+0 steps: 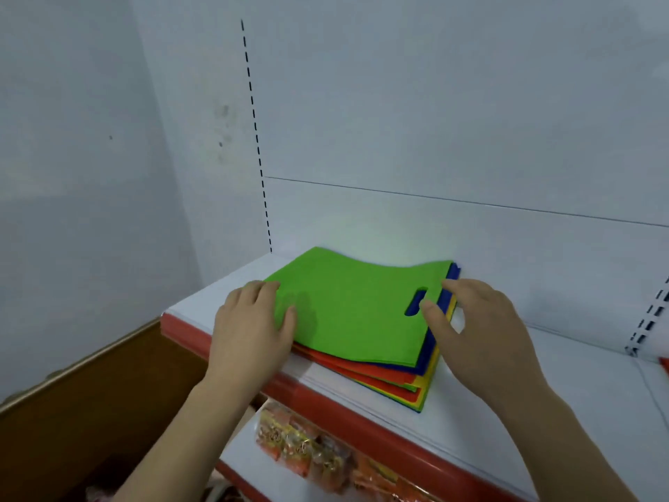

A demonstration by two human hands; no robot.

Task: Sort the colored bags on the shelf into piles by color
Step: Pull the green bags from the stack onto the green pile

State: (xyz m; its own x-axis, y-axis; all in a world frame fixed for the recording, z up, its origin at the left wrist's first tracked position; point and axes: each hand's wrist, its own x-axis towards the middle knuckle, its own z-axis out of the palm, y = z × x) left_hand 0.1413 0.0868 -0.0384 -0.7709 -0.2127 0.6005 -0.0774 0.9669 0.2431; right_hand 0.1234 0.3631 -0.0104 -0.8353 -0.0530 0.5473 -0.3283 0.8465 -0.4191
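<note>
A stack of flat coloured bags lies on the white shelf. The top one is a green bag with a cut-out handle slot. Beneath it show edges of blue bags, orange-red bags and yellow bags. My left hand holds the green bag's left edge, thumb on top and fingers at the rim. My right hand pinches the green bag's right edge beside the handle slot, thumb on top and fingers behind the edge.
The shelf has a red front strip and a white back panel. On the lower shelf lie orange and yellow packets. A brown wooden piece stands at the left. Bare shelf surface extends to the right.
</note>
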